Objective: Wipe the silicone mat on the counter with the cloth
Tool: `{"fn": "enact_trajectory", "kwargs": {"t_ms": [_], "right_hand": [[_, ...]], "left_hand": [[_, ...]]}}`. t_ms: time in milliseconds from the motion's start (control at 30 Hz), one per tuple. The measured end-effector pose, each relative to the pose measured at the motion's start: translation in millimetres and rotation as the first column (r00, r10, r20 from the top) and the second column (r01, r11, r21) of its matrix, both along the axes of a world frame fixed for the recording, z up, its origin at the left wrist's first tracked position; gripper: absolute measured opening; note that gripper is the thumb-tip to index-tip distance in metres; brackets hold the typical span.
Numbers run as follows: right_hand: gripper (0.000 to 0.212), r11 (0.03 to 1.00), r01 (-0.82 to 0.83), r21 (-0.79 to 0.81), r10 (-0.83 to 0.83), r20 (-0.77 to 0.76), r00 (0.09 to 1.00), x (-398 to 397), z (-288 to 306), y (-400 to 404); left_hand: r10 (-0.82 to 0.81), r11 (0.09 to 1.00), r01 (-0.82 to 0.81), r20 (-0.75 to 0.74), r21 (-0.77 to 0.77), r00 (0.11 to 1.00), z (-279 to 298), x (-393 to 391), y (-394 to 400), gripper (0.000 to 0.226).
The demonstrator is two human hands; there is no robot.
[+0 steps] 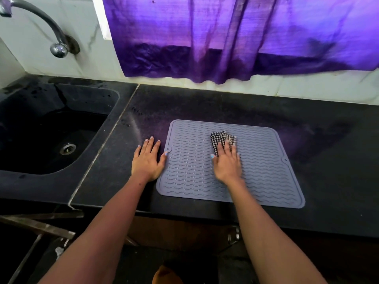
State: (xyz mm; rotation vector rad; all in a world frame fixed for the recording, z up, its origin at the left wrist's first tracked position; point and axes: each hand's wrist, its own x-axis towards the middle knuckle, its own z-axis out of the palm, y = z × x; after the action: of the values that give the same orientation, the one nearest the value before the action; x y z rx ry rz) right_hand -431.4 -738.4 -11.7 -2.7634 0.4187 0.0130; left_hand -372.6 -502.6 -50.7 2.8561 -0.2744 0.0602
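Head view: right hand [227,163] presses flat, fingers spread, on the checked cloth [222,140] mid-mat [264,171]; left hand [148,160] rests flat and empty on the desk [114,171], thumb touching the mat's left edge.

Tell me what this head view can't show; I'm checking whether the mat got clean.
- Part of the cloth: covered by the right hand.
- Mat under that hand and cloth: hidden.
- Dirt or wetness on the mat: too fine to see.
- Tap spout: cut off by the left edge.

one mat [256,173], one cloth [222,138], two hands [147,160]
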Motion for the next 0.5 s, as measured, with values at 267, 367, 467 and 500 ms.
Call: {"fn": "enact_trajectory", "kwargs": {"t_ms": [267, 367, 467, 500], "right_hand": [[0.063, 0.999, -0.043, 0.034, 0.047, -0.150, 0.988, 1.9, -0.6, -4.1], [0.061, 0.974, 0.042, 0.223, -0.052, 0.037, 0.998, -3.4, 8.0, -9.2], [0.051, 0.516, 0.231, 0.825, -0.507, 0.077, 0.858, -1.9, 25.8, -19.6], [0.048, 0.336, 0.220, 0.916, -0.622, 0.041, 0.782, -0.8, 30.3, -24.0]], "left_hand": [[0.001, 1.000, -0.001, -0.002, -0.009, 1.000, 0.9, -1.9, -0.5, 0.091], [-0.004, 1.000, 0.004, 0.000, -0.005, 1.000, -0.1, -1.2, 1.0, 0.092], [-0.004, 1.000, 0.004, 0.015, -0.014, 1.000, -2.9, 1.6, 1.4, 0.091], [0.002, 1.000, -0.001, 0.022, -0.017, 1.000, -4.0, 1.8, 1.3, 0.091]]}}
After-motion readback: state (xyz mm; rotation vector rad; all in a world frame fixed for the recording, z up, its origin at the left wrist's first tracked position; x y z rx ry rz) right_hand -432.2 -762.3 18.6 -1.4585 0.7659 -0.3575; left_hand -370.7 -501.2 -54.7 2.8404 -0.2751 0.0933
